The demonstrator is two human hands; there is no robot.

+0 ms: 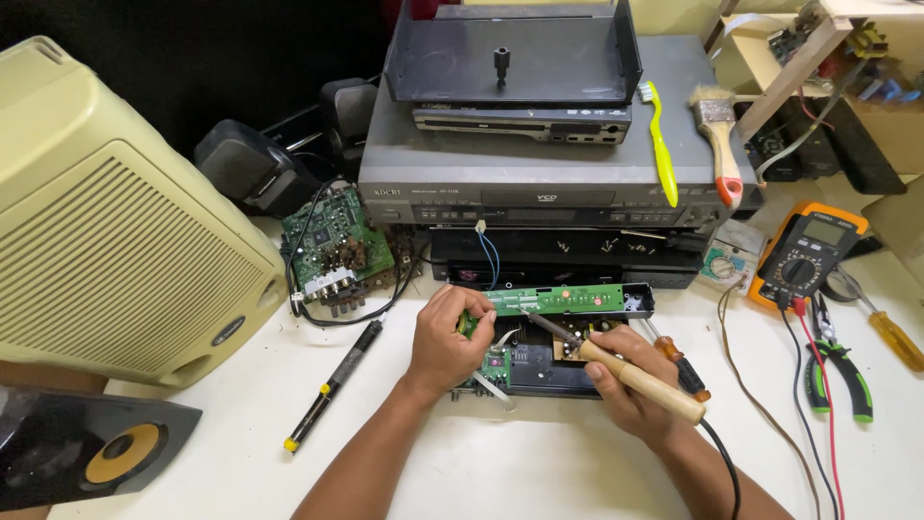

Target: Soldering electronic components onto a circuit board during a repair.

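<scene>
Wooden-handled soldering iron (630, 374) gripped in closed right hand (626, 380), tip just beyond fingers on long green circuit board (558, 299), left hand (450, 337) closed on board's left end: probably soldering step, needing steady tip; board narrow, lying along open black case (549, 371).

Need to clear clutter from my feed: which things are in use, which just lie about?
In use:
soldering iron in right hand
green circuit board, left hand at it
black panel

Lying about:
multimeter
toothbrush
paintbrush
pliers
desoldering pump
</scene>
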